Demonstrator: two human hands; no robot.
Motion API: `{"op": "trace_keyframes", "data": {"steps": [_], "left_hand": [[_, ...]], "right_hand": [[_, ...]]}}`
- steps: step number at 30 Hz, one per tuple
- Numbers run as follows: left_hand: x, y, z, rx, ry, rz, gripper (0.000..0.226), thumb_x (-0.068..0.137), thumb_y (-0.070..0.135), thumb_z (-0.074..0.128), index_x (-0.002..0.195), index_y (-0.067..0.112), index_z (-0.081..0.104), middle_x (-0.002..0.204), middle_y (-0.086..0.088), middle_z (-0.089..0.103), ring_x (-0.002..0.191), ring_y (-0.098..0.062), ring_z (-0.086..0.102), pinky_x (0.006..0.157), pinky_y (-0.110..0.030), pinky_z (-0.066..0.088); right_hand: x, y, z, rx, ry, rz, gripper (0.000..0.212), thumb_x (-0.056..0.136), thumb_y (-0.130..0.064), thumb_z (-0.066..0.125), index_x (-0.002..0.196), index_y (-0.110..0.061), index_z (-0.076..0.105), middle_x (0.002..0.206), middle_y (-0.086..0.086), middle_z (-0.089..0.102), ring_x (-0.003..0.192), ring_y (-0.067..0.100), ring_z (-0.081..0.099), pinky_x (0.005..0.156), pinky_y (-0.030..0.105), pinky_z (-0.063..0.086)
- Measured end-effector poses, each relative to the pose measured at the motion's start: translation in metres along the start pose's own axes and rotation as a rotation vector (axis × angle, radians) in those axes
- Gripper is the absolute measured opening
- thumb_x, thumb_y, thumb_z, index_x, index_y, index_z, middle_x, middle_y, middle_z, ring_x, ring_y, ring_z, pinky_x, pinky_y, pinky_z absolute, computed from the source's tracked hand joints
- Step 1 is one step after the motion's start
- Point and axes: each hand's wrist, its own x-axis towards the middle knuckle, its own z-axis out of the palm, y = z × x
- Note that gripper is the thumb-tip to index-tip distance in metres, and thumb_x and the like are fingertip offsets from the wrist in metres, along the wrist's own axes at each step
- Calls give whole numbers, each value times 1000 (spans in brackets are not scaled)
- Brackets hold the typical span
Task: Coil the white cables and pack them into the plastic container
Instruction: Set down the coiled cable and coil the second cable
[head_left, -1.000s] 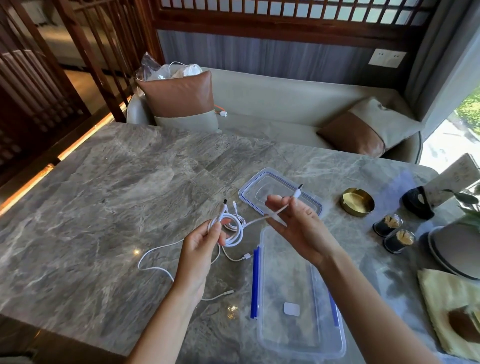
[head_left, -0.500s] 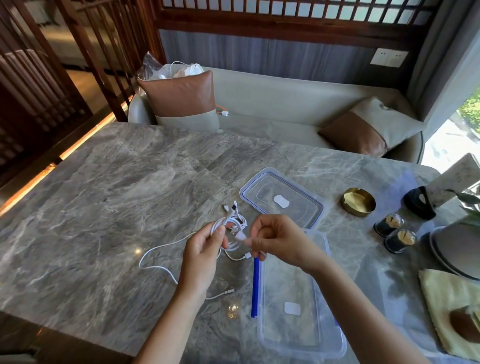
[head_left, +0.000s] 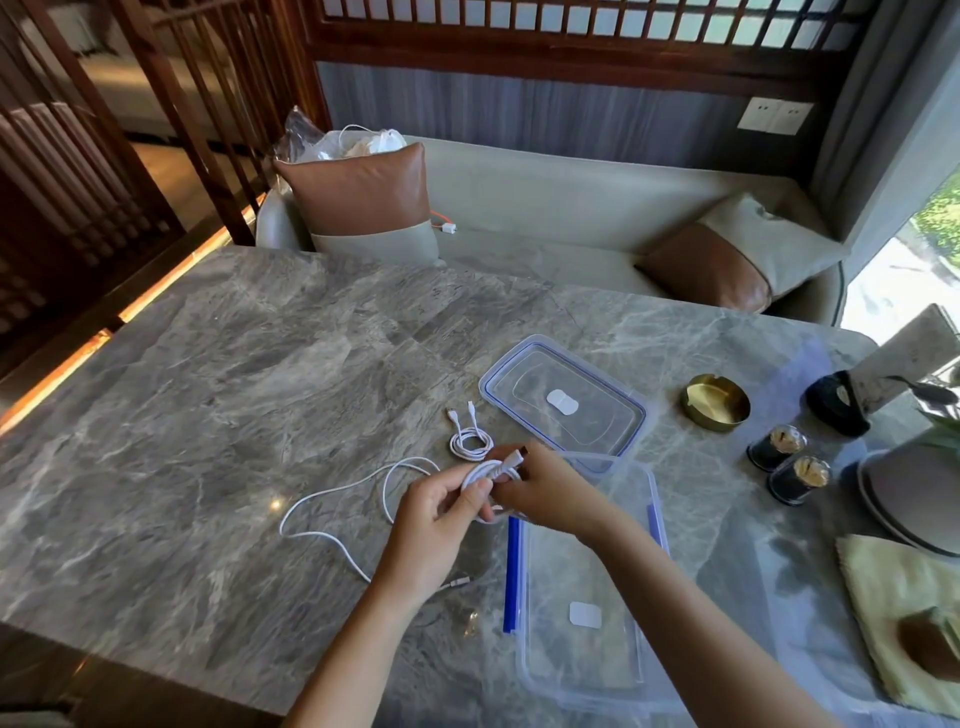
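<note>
Grip is closed on both sides: the left hand (head_left: 441, 514) pinches the half-wound coil of thin white charging cable (head_left: 493, 474), probably so the loops cannot spring apart. The right hand (head_left: 545, 493) curls round the same coil, seemingly to lay on another turn. Both work at the far-left corner of the open clear rectangular plastic container (head_left: 597, 561), keeping the drop short. The unwound tail (head_left: 332, 491) trails left of the container. A smaller finished white coil (head_left: 470, 445) waits just beyond that corner, unpacked.
</note>
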Motion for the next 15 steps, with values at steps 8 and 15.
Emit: {"op": "trace_keyframes", "data": {"steps": [8, 15], "left_hand": [[1, 5, -8, -185, 12, -106, 30, 86, 27, 48, 62, 29, 67, 59, 5, 46, 59, 0, 44, 62, -7, 38], [-10, 0, -5, -243, -37, -212, 35, 89, 22, 48, 56, 24, 60, 53, 10, 46, 55, -1, 42, 61, -13, 37]], "right_hand": [[-7, 24, -28, 1010, -302, 87, 19, 87, -9, 55, 102, -12, 67, 100, 7, 71, 94, 20, 69, 83, 27, 57], [7, 25, -34, 857, -27, 96, 15, 72, -8, 68, 78, -21, 74, 73, -4, 71, 66, 6, 68, 64, 18, 56]]}}
